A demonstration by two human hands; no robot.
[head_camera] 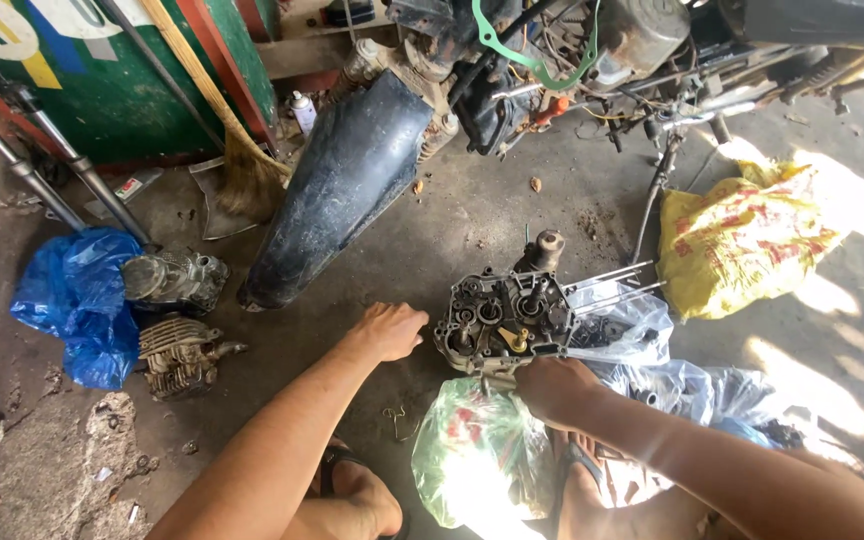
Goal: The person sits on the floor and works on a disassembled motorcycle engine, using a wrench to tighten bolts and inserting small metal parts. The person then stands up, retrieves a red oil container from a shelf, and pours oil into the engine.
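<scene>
While the engine case sits on the concrete floor, the right hand grips its near edge, fingers curled shut. The left hand, loosely curled and empty, hovers just beside it. Steadying the case firmly likely keeps loose parts from slipping.

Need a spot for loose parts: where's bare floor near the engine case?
Bare concrete between black fender and engine case, reaching past left hand. Crowded around right hand: clear plastic bags, green bag.
</scene>
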